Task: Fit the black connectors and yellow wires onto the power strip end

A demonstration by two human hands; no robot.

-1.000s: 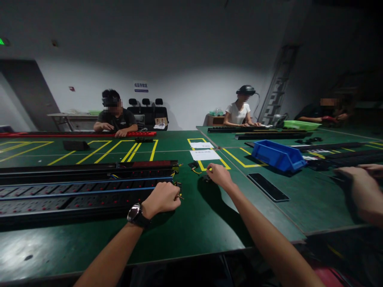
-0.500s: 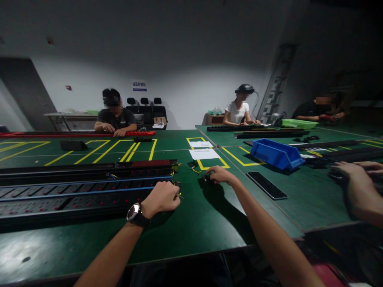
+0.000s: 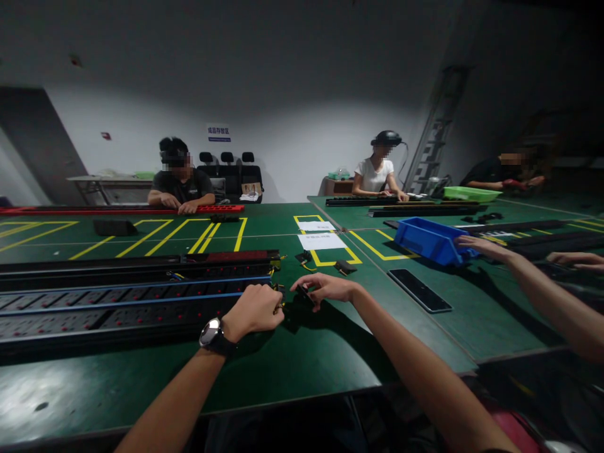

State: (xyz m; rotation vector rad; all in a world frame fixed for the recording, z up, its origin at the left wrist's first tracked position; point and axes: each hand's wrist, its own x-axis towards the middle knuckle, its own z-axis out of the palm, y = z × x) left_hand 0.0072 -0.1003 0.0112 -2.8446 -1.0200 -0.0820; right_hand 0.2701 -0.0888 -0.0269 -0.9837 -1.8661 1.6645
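Note:
At the end of the long black power strip [image 3: 189, 313] with red-dotted sockets, my left hand [image 3: 255, 308], a watch on its wrist, is closed. Short yellowish wires [image 3: 280, 306] show at its fingertips. Just to the right, my right hand [image 3: 330, 288] pinches a small black plastic part [image 3: 303, 290] above the table, close to the strip's end. Its exact kind is not clear. Another black part [image 3: 345, 267] lies beyond my right hand, and a small black piece with a yellow wire [image 3: 306, 258] lies farther left.
A phone [image 3: 419, 290] lies right of my right forearm. Beyond it stands a blue bin [image 3: 427, 242], with a co-worker's hand [image 3: 486, 245] at its rim. Paper sheets [image 3: 321, 241] lie ahead on the green table [image 3: 264, 377]. Two people work across the table.
My right hand has moved left toward the strip's end with a small black part, leaving another behind. My left hand stays nearly still. The co-worker's hand has reached the blue bin.

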